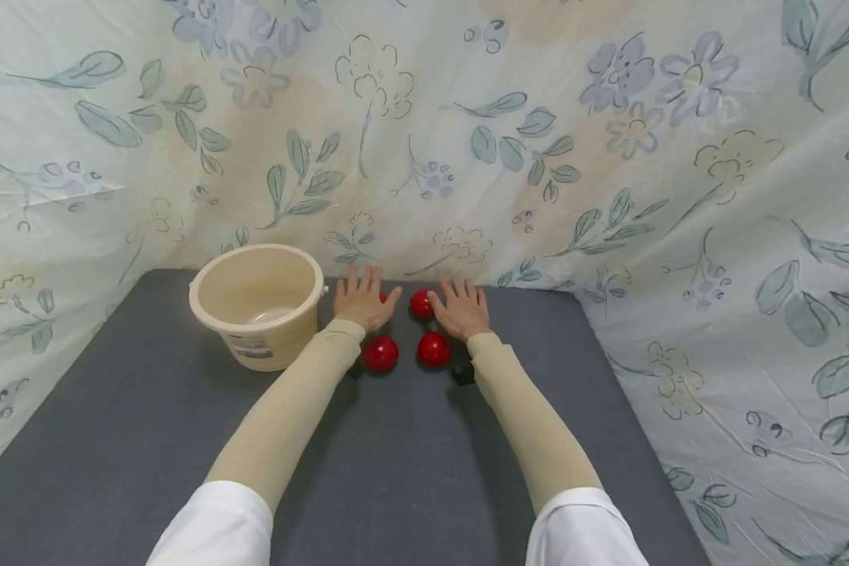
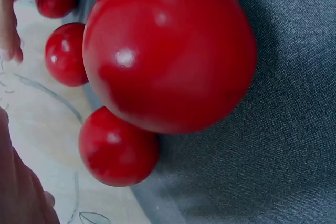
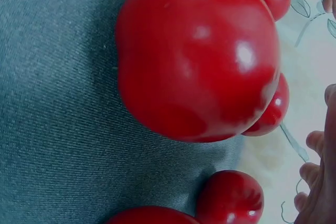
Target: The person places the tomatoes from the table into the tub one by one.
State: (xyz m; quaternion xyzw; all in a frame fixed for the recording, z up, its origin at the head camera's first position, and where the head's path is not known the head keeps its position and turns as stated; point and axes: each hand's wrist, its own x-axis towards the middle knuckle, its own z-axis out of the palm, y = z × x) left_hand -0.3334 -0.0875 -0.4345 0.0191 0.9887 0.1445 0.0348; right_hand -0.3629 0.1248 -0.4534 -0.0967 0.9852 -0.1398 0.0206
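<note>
Glossy red round fruits, tomato-like, sit grouped near the far edge of the dark table. Two front ones, a left fruit (image 1: 380, 354) and a right fruit (image 1: 434, 349), lie between my wrists. Behind them are a back right fruit (image 1: 421, 305) and another fruit (image 1: 384, 299), mostly hidden by my left hand (image 1: 363, 299). That hand is spread above the left fruits, fingers straight and pointing away. My right hand (image 1: 461, 309) is likewise spread, beside the right fruits. A large fruit (image 2: 170, 51) fills the left wrist view; another large fruit (image 3: 197, 56) dominates the right wrist view. Neither hand grips anything.
A cream bucket (image 1: 279, 338) stands on the table at the left, close to my left hand. The dark grey table (image 1: 410, 472) ends at a floral cloth (image 1: 424, 141) hanging behind it and along the sides. Black wrist gear (image 1: 463, 373) shows under my right wrist.
</note>
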